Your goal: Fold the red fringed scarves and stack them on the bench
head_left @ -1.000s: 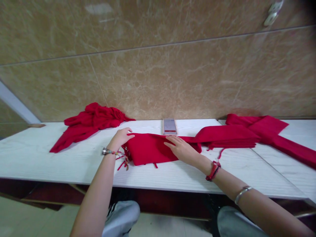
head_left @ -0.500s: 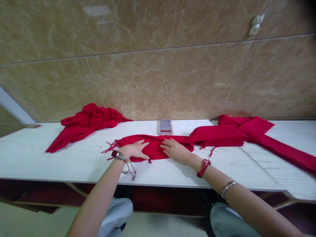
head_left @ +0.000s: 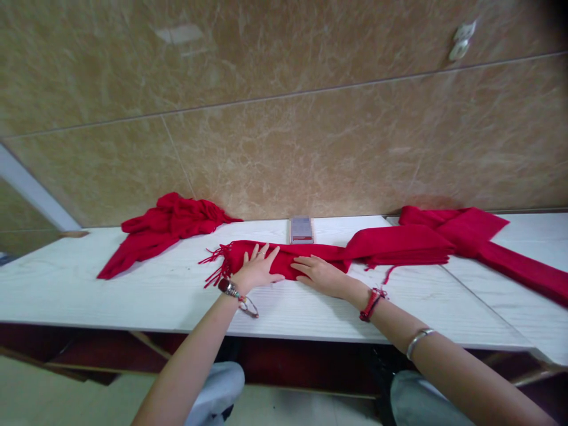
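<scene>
A red fringed scarf point(head_left: 286, 255) lies in a narrow strip across the white table, its tassels spread at the left end. My left hand point(head_left: 256, 269) rests open on it near that fringed end, fingers spread. Flat on the same scarf, farther right, lies my right hand point(head_left: 320, 275), its fingers stretched out. Beyond my right hand the red cloth runs onto a folded red stack point(head_left: 399, 244); where one piece ends and the other begins I cannot tell.
A crumpled red cloth point(head_left: 177, 219) lies at the table's back left. A phone point(head_left: 302, 230) lies behind the scarf, near the tiled wall point(head_left: 275, 154). More red cloth point(head_left: 470, 228) crosses and trails off right. Open shelving point(head_left: 302, 364) shows under the white tabletop point(head_left: 146, 302).
My left hand has moved a little forward over the scarf, with fingers more spread. The scarf's near edge is straighter and its fringe more fanned out. The view has shifted slightly.
</scene>
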### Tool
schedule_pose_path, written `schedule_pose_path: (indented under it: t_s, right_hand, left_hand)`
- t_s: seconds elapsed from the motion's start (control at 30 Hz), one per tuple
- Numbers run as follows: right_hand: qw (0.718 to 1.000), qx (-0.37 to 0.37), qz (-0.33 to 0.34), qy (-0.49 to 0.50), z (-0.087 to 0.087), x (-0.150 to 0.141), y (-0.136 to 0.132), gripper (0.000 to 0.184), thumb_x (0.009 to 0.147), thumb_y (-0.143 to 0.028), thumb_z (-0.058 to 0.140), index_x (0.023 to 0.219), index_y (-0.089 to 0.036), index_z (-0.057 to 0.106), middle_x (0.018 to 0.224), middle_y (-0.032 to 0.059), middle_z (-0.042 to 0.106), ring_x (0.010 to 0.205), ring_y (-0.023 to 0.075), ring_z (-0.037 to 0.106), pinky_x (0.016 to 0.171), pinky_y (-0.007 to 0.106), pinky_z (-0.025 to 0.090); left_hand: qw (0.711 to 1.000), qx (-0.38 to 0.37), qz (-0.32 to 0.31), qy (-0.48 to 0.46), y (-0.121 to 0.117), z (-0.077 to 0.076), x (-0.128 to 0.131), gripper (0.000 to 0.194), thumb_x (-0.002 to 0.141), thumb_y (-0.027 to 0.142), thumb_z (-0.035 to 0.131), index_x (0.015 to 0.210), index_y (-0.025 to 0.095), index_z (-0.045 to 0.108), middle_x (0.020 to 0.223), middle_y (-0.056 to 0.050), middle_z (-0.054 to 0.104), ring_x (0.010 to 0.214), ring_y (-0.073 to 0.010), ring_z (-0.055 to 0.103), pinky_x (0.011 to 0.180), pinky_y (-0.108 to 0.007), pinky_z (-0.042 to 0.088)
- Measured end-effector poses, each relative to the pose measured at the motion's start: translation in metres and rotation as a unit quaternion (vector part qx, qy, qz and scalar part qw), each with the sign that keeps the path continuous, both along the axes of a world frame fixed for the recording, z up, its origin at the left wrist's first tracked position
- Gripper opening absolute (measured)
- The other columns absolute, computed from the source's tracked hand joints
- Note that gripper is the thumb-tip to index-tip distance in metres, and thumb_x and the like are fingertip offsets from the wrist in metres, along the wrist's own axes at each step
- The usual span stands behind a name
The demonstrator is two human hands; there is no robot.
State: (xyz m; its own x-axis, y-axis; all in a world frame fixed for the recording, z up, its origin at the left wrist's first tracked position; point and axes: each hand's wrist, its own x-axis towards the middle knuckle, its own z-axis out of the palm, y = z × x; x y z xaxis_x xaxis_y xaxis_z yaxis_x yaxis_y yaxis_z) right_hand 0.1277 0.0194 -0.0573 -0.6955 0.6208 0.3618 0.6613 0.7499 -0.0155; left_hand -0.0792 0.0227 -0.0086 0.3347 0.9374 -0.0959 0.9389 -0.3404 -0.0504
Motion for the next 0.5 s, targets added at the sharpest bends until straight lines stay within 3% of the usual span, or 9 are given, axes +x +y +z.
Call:
schedule_pose_path:
  t_s: [0.1,0.2,0.33,0.5]
  right_hand:
    - [1.0,0.015,0.01,0.009,-0.001,0.0,0.002,0.037,0.09,-0.029,0.043,0.12,-0.012,0.054,0.123,0.0155,0.055,0.113,0.0252,0.051,0.097,0.044,0.039]
    - [1.0,0.022,0.016,0.005,-0.004,0.0,0.006,0.033,0.089,-0.021,0.043,0.117,-0.011,0.057,0.119,0.0156,0.058,0.11,0.0248,0.053,0.095,0.042,0.041]
    - [1.0,0.014,0.007,0.0,-0.008,0.001,0.012,0.033,0.085,-0.006,0.041,0.113,-0.01,0.059,0.116,0.0158,0.06,0.106,0.0225,0.056,0.092,0.039,0.043]
    - [1.0,0.006,0.013,0.004,-0.007,0.001,0.012,0.036,0.082,-0.003,0.042,0.113,-0.013,0.058,0.116,0.0148,0.06,0.105,0.021,0.057,0.093,0.038,0.043]
  left_hand:
    - [0.993,0.114,0.001,0.014,0.005,-0.01,-0.009,0.061,0.083,0.022,0.05,0.139,0.023,0.026,0.143,-0.01,0.031,0.131,-0.0298,0.023,0.102,-0.049,0.024]
    - [0.984,0.174,0.02,0.034,0.012,-0.007,-0.023,0.06,0.076,0.006,0.046,0.134,0.019,0.037,0.124,-0.01,0.053,0.114,-0.0244,0.047,0.096,-0.039,0.033]
    - [0.967,0.221,0.127,0.032,0.017,0.013,-0.053,0.054,0.075,0.004,0.04,0.128,0.018,0.045,0.105,-0.011,0.062,0.097,-0.0234,0.057,0.082,-0.034,0.04]
    - [0.932,0.218,0.285,0.044,0.013,0.038,-0.117,0.043,0.079,0.009,0.036,0.118,0.016,0.053,0.097,-0.016,0.063,0.093,-0.0298,0.06,0.077,-0.041,0.042]
